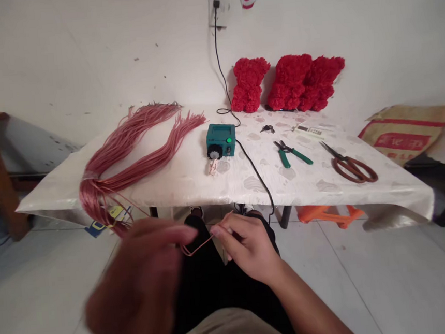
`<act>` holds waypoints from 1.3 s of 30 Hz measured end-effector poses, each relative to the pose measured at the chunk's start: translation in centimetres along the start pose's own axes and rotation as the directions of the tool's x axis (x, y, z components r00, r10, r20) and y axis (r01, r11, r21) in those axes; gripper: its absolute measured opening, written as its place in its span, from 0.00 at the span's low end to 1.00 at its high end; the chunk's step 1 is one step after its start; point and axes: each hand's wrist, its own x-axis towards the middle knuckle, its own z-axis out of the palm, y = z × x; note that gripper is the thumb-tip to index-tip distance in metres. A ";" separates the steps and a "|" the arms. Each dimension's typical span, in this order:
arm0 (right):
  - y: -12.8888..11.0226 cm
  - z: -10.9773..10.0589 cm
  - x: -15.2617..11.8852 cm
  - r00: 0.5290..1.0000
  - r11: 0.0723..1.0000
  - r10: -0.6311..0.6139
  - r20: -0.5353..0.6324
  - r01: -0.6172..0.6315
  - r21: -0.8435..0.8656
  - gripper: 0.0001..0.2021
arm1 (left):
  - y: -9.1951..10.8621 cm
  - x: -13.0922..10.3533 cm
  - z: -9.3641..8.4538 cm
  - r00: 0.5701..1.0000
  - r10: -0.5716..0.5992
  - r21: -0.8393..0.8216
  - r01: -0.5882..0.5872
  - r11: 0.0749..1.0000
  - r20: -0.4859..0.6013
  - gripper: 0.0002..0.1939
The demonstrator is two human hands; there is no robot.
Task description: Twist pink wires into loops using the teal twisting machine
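Observation:
My left hand is blurred, low in front of my lap, its fingers pinched on one end of a thin red wire. My right hand pinches the same wire's other end, so the strand bends into a small loop between both hands. Above my left hand, a large bundle of red wires lies on the left of the white table and droops over its front edge.
A teal box device with a lit green light and a black cord sits mid-table. Green pliers, red-handled scissors, keys and a remote lie to the right. Red rose bears lean on the wall.

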 end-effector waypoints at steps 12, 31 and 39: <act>-0.1 -1.1 -0.8 0.990 0.983 -0.129 0.056 0.135 -0.121 0.14 | -3.3 -0.9 2.5 0.883 -0.054 -0.101 0.114 0.988 0.467 0.07; -1.1 -5.1 -0.3 0.948 0.967 -0.204 0.244 0.234 -0.104 0.06 | -3.2 -1.0 0.7 0.697 -0.119 0.047 0.122 0.991 0.707 0.05; -1.2 -5.7 -0.6 0.937 0.971 -0.205 0.283 0.230 -0.058 0.07 | -3.1 -1.2 0.3 0.684 -0.108 0.037 0.117 0.992 0.722 0.07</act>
